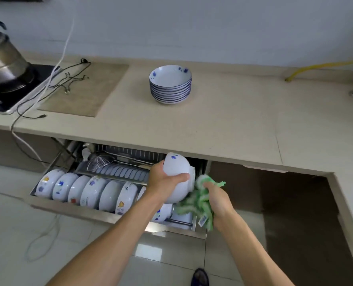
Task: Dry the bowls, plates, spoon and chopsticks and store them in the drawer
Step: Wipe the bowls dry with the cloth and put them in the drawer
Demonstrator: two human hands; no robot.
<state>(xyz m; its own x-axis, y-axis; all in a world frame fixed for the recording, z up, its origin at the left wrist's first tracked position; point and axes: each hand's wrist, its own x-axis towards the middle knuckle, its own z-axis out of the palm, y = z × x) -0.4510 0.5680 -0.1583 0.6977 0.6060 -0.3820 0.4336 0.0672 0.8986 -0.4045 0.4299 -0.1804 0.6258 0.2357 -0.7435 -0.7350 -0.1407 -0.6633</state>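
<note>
Open drawer (53, 206) below counter: left hand (165, 180) grip holds bowl (178, 176); right hand (218, 198) grip clutches cloth (198, 205).

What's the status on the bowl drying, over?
Left hand grips white bowl above open drawer. Right hand grips green cloth at its base. Plates stacked on counter. Nothing in the way.

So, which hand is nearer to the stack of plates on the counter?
Left. The left hand, holding a white bowl above the open drawer, is almost straight below the stack of plates. The right hand, gripping the green cloth, is lower and further right.
</note>
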